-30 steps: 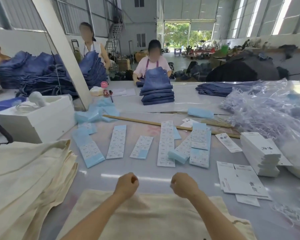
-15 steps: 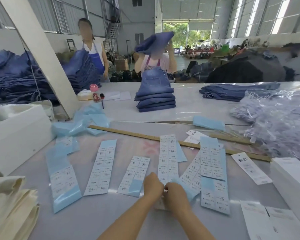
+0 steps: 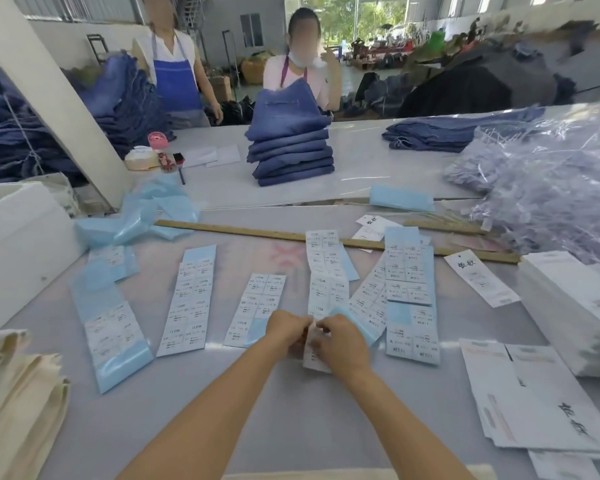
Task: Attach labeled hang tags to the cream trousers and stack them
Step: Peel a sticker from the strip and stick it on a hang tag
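On table centre, just past both wrists — label sheet (image 3: 321, 299), thin paper on blue backing, light, floppy, likely tears; best picked at corner edge. Left hand (image 3: 286, 329) and right hand (image 3: 340, 341) meet knuckle to knuckle, fingers curled, pinching sheet's lower end. Cream trousers (image 3: 18, 393) stacked at left edge, untouched.

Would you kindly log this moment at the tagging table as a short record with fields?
left hand: pinches the sticker sheet
right hand: pinches the same sticker sheet at its lower part
other sheets: several laid in a row on the table, one to the left
wooden ruler: lies across the table behind the sheets
hang tags: white stack at right
cream trousers: piled at left, untouched
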{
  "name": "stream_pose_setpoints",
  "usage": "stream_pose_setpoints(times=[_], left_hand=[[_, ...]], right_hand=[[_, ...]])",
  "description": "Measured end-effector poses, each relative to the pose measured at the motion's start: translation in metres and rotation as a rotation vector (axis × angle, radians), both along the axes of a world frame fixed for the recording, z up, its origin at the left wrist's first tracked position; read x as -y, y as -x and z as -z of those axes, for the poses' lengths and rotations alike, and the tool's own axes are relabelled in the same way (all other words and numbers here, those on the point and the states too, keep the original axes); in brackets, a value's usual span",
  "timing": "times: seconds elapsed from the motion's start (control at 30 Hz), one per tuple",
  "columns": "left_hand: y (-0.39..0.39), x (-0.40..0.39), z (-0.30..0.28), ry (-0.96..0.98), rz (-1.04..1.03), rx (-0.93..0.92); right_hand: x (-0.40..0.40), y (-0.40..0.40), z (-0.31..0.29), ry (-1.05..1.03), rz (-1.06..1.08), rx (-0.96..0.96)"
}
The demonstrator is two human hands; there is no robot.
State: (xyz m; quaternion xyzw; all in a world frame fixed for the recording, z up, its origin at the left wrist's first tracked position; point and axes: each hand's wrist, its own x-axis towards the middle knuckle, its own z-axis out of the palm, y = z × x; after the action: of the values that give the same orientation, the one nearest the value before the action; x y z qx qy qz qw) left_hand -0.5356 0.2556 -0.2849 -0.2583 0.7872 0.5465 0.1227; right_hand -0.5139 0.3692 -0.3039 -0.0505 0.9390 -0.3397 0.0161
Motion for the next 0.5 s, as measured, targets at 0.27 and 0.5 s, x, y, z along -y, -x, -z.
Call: stream_pose_setpoints(times=[0.27,0.5], left_hand=[[-0.003,0.002,-0.009,-0.283,-0.069,0.163],[-0.004,0.002,-0.020,-0.335,-0.085,0.200]], right_hand=[[-0.003,-0.005,-0.006,0.119,-0.025,-0.090],[-0.003,-0.011,-0.009,0.186,-0.054,-0.300]])
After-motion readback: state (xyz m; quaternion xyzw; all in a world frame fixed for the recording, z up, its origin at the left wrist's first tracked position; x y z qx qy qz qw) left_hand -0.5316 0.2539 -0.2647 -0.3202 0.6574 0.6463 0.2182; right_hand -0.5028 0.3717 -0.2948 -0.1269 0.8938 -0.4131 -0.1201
